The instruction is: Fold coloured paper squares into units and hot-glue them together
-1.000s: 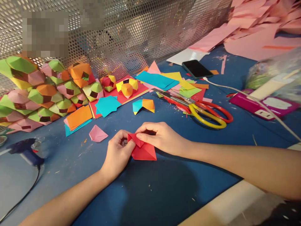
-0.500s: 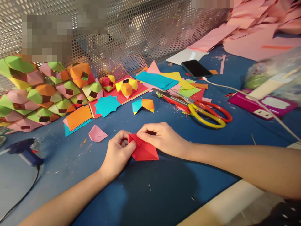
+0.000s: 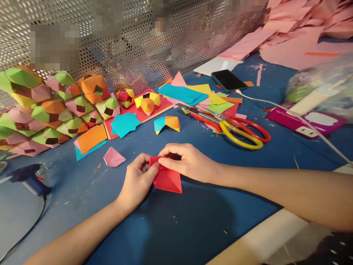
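A folded piece of red paper (image 3: 168,180) is held just above the blue table between both hands. My left hand (image 3: 139,176) pinches its left edge, thumb on top and fingers curled behind. Across its upper edge, my right hand (image 3: 187,160) presses with thumb and forefinger together. My fingers cover the top fold. To the left lies a small folded pink paper piece (image 3: 114,157). Beyond my hands sits a joined blue, orange and yellow paper piece (image 3: 167,124).
Folded paper balls (image 3: 52,110) are stacked at the left by a perforated metal screen (image 3: 132,48). A glue gun (image 3: 30,178) lies at left. Scissors (image 3: 245,132) with red and yellow handles, a phone (image 3: 228,80) and a magenta power strip (image 3: 306,119) are at right.
The red paper has turned slightly, its lower right corner swinging down and left. My right thumb and fingers have shifted a little left along its top edge.
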Motion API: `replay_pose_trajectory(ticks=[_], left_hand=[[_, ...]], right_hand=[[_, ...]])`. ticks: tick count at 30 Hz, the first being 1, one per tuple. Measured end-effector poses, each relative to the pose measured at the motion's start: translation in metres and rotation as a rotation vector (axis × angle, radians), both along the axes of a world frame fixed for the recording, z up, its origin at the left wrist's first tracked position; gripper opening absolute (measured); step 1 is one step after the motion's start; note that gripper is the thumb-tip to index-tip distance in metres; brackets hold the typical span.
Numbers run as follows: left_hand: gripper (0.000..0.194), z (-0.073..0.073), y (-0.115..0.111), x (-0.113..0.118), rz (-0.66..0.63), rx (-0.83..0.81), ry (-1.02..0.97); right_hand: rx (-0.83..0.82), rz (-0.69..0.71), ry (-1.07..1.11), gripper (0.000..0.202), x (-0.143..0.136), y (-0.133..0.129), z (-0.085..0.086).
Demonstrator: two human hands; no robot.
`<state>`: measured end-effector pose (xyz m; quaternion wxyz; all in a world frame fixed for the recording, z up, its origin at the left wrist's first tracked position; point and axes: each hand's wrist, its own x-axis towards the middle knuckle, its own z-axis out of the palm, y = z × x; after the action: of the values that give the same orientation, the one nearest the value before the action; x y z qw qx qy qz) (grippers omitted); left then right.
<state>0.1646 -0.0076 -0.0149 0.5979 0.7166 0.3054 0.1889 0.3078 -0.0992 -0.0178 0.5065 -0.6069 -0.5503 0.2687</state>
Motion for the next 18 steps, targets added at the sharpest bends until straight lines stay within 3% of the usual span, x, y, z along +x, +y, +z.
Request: replay_pose_trajectory(ticks=[6, 18], left_hand=[[0.017, -0.0026, 0.0012, 0.0002, 0.019, 0.010, -0.032], [0.017, -0.0068, 0.0038, -0.0021, 0.024, -0.011, -0.073]], right_hand=[[-0.068, -0.001, -0.040, 0.009, 0.0033, -0.0004, 0.0040], [-0.123, 0.055, 0.145, 0.010, 0.0090, 0.0017, 0.0055]])
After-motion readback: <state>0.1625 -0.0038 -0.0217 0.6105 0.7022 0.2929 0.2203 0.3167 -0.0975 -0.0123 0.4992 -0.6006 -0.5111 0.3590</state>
